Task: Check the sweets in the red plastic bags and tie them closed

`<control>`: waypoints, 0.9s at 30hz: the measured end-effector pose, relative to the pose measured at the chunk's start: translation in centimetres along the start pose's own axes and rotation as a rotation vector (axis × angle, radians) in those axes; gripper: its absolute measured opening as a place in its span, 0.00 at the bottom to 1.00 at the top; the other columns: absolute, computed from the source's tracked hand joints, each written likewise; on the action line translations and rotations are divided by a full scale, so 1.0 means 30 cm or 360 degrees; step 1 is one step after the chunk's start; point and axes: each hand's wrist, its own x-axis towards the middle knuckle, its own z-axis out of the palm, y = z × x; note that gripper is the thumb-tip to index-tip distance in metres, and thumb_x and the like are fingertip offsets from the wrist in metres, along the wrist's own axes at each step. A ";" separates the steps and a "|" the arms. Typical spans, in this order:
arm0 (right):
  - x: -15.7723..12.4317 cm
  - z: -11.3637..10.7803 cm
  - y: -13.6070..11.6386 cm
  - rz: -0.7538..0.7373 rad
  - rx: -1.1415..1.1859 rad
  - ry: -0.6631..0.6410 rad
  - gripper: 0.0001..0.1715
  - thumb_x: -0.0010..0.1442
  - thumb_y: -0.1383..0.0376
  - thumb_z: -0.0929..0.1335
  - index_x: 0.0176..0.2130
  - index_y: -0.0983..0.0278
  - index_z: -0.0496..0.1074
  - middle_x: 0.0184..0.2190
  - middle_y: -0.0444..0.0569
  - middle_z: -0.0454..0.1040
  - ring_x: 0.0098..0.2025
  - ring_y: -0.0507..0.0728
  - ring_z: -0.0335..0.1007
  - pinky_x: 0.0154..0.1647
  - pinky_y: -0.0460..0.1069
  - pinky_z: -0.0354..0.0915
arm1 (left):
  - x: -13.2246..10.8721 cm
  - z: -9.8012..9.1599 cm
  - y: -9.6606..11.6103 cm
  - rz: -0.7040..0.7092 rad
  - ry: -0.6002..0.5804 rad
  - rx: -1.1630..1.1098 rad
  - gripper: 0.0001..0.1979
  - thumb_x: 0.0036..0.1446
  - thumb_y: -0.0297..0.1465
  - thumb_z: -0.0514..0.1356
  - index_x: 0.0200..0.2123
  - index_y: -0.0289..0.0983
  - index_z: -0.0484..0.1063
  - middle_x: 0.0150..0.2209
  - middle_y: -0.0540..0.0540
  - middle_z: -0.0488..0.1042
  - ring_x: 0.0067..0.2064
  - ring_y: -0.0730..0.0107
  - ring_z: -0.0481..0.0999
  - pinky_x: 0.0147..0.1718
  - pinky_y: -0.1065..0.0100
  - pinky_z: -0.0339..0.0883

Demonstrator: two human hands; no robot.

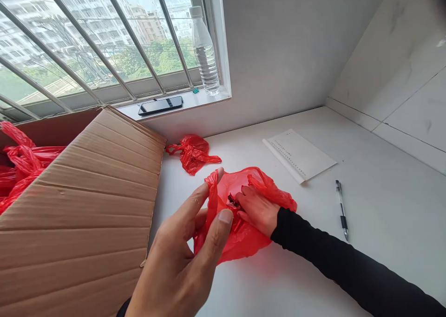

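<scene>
A thin red plastic bag (244, 249) lies with its mouth open on the white table in front of me. My left hand (188, 247) grips the bag's near-left rim and handle between thumb and fingers. Inside the bag is my right hand (258, 209), reaching in from the right with a black sleeve at the wrist. Its fingers are bent around or against small dark and red items (232, 200) in the bag. The fingertips are partly covered by red plastic, so what they hold cannot be made out.
A cardboard box (94, 191) with red plastic bags (24, 161) inside stands at left. Behind my hands lies a knotted red bag (194, 152). A paper pad (299, 154) and a pen (342, 210) lie right. The windowsill bears a phone (160, 105) and a water bottle (205, 52).
</scene>
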 end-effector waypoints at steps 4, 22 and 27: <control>-0.002 -0.004 0.016 -0.0028 0.0014 -0.0043 0.10 0.63 0.68 0.67 0.45 0.67 0.73 0.45 0.54 0.73 0.43 0.59 0.70 0.44 0.50 0.64 | 0.007 0.002 0.033 -0.0077 0.0054 -0.0098 0.26 0.62 0.47 0.61 0.60 0.44 0.68 0.20 0.57 0.59 0.21 0.76 0.56 0.18 0.75 0.56; -0.004 -0.025 0.057 -0.0119 -0.0084 -0.0067 0.10 0.68 0.63 0.62 0.40 0.64 0.71 0.43 0.52 0.72 0.39 0.57 0.71 0.40 0.50 0.66 | 0.014 -0.013 -0.012 0.0031 -0.0064 -0.0170 0.29 0.64 0.43 0.61 0.66 0.49 0.61 0.25 0.54 0.64 0.24 0.74 0.62 0.19 0.77 0.65; -0.008 -0.080 0.054 -0.0094 -0.0030 -0.0105 0.13 0.69 0.65 0.60 0.43 0.65 0.72 0.47 0.55 0.70 0.40 0.56 0.71 0.40 0.50 0.65 | 0.007 -0.015 -0.020 0.0063 -0.0057 -0.0180 0.29 0.64 0.43 0.60 0.67 0.51 0.59 0.24 0.55 0.62 0.23 0.75 0.59 0.18 0.78 0.61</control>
